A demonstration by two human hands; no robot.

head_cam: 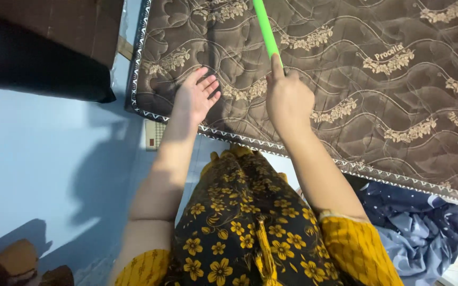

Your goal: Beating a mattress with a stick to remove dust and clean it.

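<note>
The right hand (288,98) kept its grip clamped on the green stick (265,26), best kept low, while the left hand (194,98) pressed flat, fingers apart, on the brown quilted mattress (377,106).

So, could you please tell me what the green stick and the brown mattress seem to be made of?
The green stick in the right hand looks like smooth plastic: even bright colour, slight sheen. The brown mattress under the left hand appears to be quilted, satiny fabric with stitched wavy lines and woven floral patterns.

Brown quilted mattress (345,69) with cream floral scrolls and wavy stitching, black-and-white patterned edge band, bright green stick (264,26), black dress (239,228) with yellow flowers — mustard sleeves, dotted blue cloth (420,228), pale blue floor (43,148)
</note>
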